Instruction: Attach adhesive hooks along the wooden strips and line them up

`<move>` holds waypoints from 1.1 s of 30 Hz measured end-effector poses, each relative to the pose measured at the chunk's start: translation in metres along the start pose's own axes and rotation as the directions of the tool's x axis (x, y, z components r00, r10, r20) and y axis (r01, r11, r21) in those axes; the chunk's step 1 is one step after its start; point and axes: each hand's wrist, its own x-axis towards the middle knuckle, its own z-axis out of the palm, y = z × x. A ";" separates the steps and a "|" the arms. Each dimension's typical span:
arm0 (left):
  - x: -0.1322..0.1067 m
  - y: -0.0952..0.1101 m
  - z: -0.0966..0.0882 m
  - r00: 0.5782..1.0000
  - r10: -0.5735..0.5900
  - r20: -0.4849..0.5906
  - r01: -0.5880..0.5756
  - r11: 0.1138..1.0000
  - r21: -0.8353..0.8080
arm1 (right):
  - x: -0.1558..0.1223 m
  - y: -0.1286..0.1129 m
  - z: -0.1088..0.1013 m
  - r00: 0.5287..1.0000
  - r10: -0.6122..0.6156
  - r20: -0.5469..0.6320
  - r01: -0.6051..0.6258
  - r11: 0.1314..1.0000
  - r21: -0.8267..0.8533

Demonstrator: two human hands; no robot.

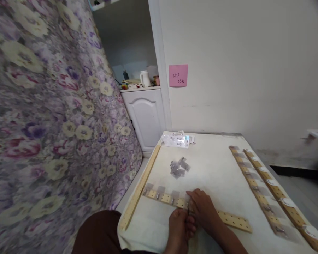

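A light wooden strip with rows of holes lies slantwise across the near part of the table. Small metal pieces on clear plastic squares sit at intervals along its left half. My left hand is at the strip's near edge, fingers curled and pinched around a thin dark piece too small to name. My right hand rests over the strip's middle, forefinger stretched left along a clear plastic square; what is under its fingers is hidden. Beyond the hands lies a small pile of metal pieces in clear plastic.
A bare holed strip runs along the table's left edge. Two fitted strips lie along the right edge. Flat packaging is at the far edge of the white-covered table. A floral curtain hangs at left.
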 end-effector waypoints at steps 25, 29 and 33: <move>0.001 -0.002 0.001 0.999 0.042 -0.003 -0.042 0.999 0.020 | -0.003 -0.003 -0.006 0.999 0.022 0.047 -0.025 0.997 0.067; 0.003 -0.003 0.002 0.999 0.033 -0.008 -0.033 0.999 0.039 | -0.003 -0.005 -0.008 0.998 0.036 0.046 -0.040 0.995 0.089; 0.004 -0.004 0.003 0.999 0.043 -0.009 -0.042 0.998 0.045 | -0.003 -0.005 -0.009 0.998 0.036 0.048 -0.040 0.994 0.097</move>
